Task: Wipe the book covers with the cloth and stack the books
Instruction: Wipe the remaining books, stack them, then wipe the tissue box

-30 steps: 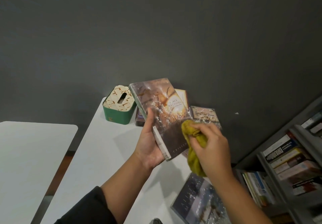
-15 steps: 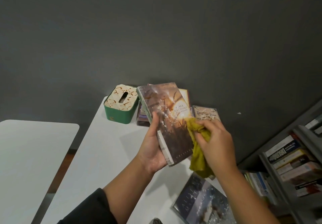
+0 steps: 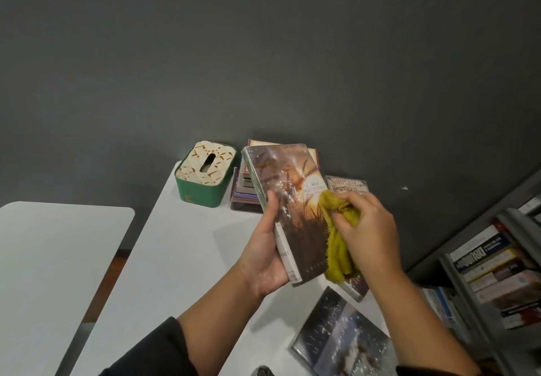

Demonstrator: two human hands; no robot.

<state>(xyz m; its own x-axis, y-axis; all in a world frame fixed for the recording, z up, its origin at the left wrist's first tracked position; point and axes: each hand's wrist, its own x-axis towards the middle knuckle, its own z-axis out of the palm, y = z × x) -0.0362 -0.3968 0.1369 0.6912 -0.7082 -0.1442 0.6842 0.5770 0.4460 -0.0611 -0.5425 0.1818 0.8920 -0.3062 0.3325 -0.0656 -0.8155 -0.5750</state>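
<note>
Left hand (image 3: 265,254) clasps the book (image 3: 288,208) by its spine, lifted over the white table (image 3: 175,258). Right hand (image 3: 370,229), at 3 o'clock, bunches the yellow cloth (image 3: 339,246) against the cover. Stack of books (image 3: 248,188) at 11 o'clock, beside the green tissue box (image 3: 205,173).

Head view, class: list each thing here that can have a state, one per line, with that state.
Left hand: gripping the held book by its spine.
Right hand: shut on the yellow cloth.
Held book: closed, lifted, cover up.
Yellow cloth: bunched, pressed on the cover.
Book stack: piled by the tissue box.
Tissue box: upright; no tissue shows at the slot.
Dark book: closed, flat on table.
</note>
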